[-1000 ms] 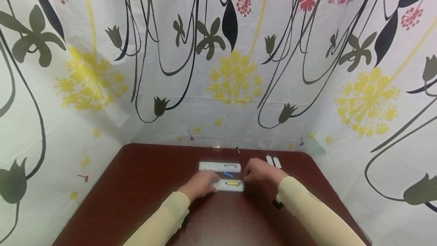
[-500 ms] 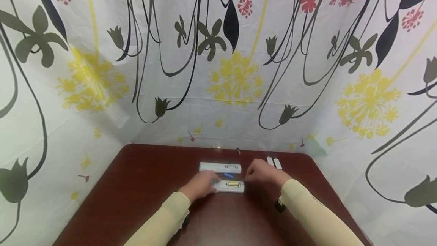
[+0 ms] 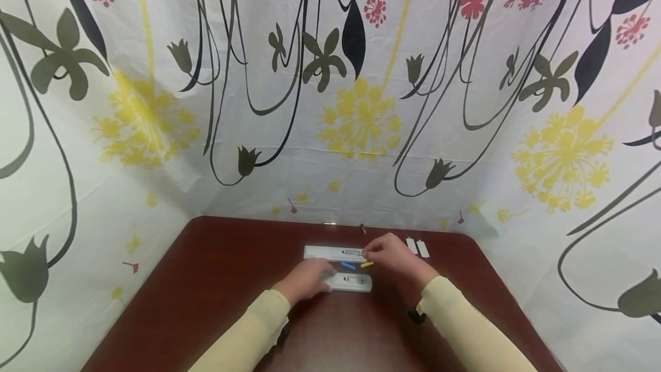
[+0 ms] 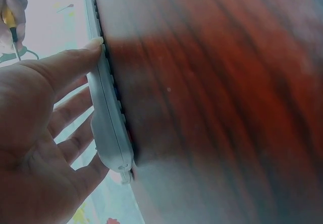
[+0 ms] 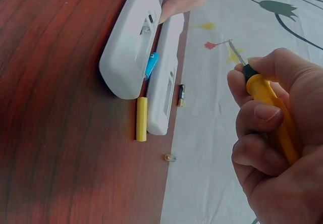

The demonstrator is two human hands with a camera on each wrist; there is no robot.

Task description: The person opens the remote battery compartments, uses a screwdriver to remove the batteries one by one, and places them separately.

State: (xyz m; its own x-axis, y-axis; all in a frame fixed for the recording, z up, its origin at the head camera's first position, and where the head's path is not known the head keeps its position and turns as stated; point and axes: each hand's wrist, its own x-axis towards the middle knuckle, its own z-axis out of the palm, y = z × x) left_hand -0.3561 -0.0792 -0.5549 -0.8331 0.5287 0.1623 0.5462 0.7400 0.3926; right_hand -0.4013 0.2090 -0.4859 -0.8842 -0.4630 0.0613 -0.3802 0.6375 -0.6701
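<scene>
My left hand (image 3: pixel 304 279) grips the left end of the nearer white remote control (image 3: pixel 352 282), thumb along its near edge and fingers on the far side in the left wrist view. Its battery compartment faces up without a cover or battery. In my right hand (image 5: pixel 282 133) is a screwdriver (image 5: pixel 261 89) with a yellow handle, black collar and thin metal shaft, raised above the table. A yellow battery (image 3: pixel 367 264) and a blue battery (image 3: pixel 348 266) lie loose between this remote and a second white remote (image 3: pixel 325 253), whose compartment is also uncovered.
Two white battery covers (image 3: pixel 423 248) lie at the back right of the dark red table (image 3: pixel 217 280). A black-and-gold battery (image 5: pixel 181 96) and another small battery (image 5: pixel 170 158) lie near the far edge. A flower-printed curtain (image 3: pixel 289 188) hangs behind the table.
The yellow battery has come out of the nearer remote's compartment and now lies beyond it on the table. My right hand has moved up and slightly left; my left hand stays on the remote.
</scene>
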